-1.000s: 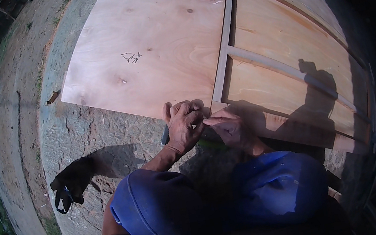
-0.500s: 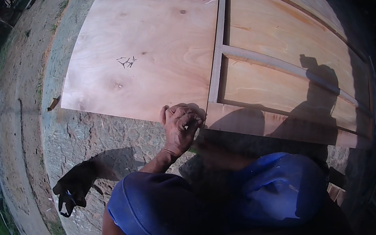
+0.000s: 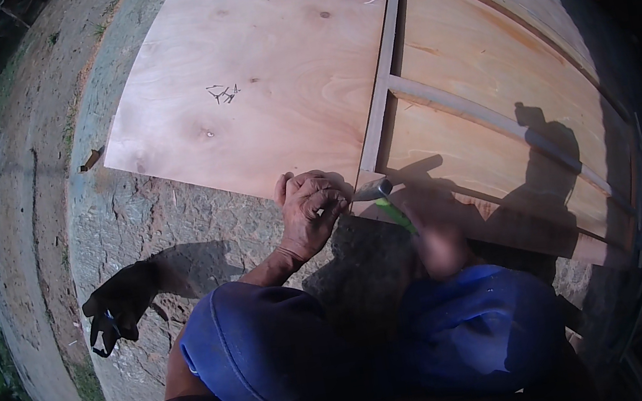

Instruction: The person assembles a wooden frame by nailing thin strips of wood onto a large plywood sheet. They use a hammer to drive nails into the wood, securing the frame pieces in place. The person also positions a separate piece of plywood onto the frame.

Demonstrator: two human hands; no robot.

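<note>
My left hand (image 3: 312, 212) rests at the near corner of a wooden frame (image 3: 381, 116). Its fingers are pinched together, and whatever they hold is hidden. A hammer (image 3: 397, 216) with a metal head and a green handle is in my right hand (image 3: 441, 251), which is blurred. The hammer's head is beside my left fingertips, at the frame's corner. Under my left hand lies the edge of a large pale plywood sheet (image 3: 293, 56). The frame has a crossbar and lies on the sheet's right part. A small cluster of nails (image 3: 222, 94) lies on the sheet.
A crumpled black thing (image 3: 124, 300) lies on the rough stony ground (image 3: 196, 213) at the left. A small brown piece (image 3: 89, 161) sits near the sheet's left corner. My blue-clad knees (image 3: 266, 354) are close below my hands. Shadows fall across the frame's right part.
My right hand and the hammer have come up from low beside my knees, so the hammer's head is now at the frame's corner. My left hand has kept its place.
</note>
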